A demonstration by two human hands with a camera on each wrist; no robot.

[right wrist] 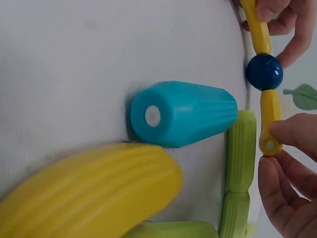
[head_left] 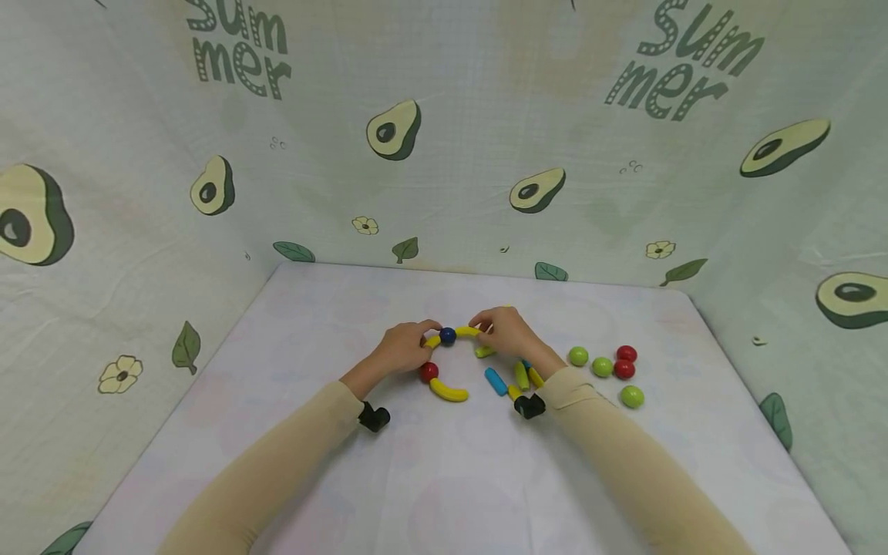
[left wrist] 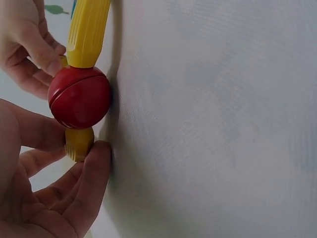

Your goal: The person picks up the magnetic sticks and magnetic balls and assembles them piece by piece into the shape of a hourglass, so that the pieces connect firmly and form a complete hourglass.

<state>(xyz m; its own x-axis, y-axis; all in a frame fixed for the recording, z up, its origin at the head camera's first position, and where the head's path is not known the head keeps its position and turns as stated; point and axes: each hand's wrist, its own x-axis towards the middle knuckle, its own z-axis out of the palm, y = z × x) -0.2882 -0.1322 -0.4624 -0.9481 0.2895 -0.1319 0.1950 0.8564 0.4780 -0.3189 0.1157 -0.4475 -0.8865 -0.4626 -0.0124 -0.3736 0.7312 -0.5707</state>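
A curved chain of toy rods and balls lies in the middle of the table in the head view. My left hand (head_left: pixel 405 344) pinches a curved yellow rod (left wrist: pixel 79 144) that joins a red ball (left wrist: pixel 80 98) to a dark blue ball (head_left: pixel 448 336). Between thumb and fingers, my right hand (head_left: pixel 509 333) holds the free end of another yellow rod (right wrist: pixel 270 106), whose far end meets the blue ball. A further curved yellow rod (head_left: pixel 449 391) extends from the red ball towards me. Fingers partly hide the left rod.
Near the right wrist lie a light blue rod (head_left: pixel 496 381), several green rods (head_left: pixel 522 375) and a large-looking yellow rod (right wrist: pixel 94 193). Farther right are green balls (head_left: pixel 602 367) and two red balls (head_left: pixel 624 370). A patterned cloth wall (head_left: pixel 458 223) stands behind the table.
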